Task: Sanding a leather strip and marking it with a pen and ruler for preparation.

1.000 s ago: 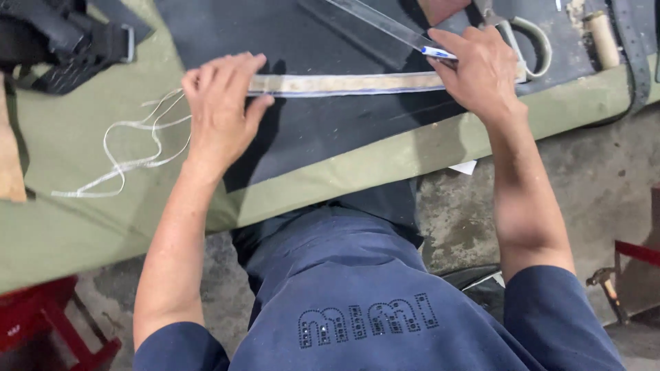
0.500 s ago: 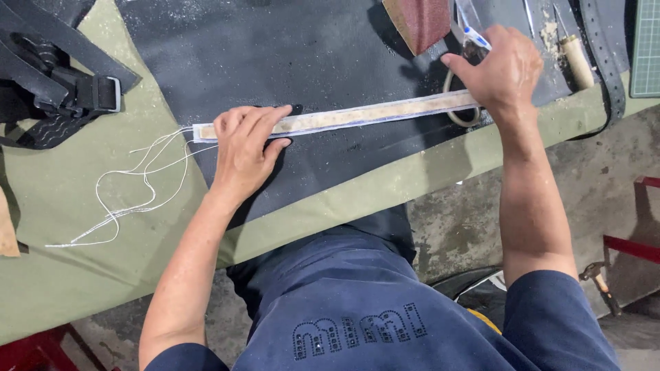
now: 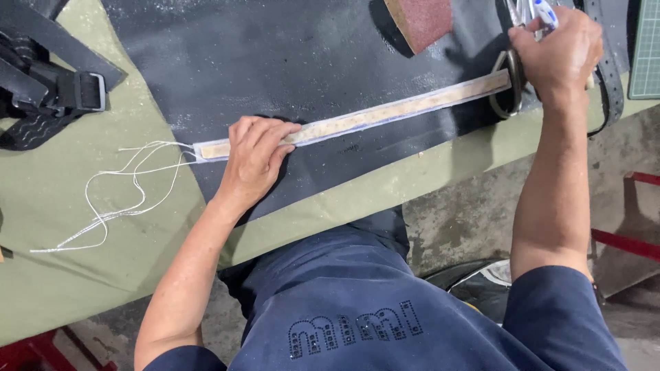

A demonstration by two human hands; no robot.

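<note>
The left hand (image 3: 256,154) presses flat, fingers spread, on a long pale strip (image 3: 385,113) lying across the black mat (image 3: 289,62) near the table's front edge. The right hand (image 3: 558,51) is closed around a white-and-blue tool (image 3: 540,10) at the strip's far end, beside a metal ring (image 3: 507,86). White threads (image 3: 117,199) trail from the strip's left end.

A dark navy short-sleeved T-shirt is worn, with small studs set across the chest. The sleeves end above the elbows, and both forearms are left bare. No gloves, watch or rings are seen on the left hand (image 3: 256,156) or right hand (image 3: 558,49).
</note>
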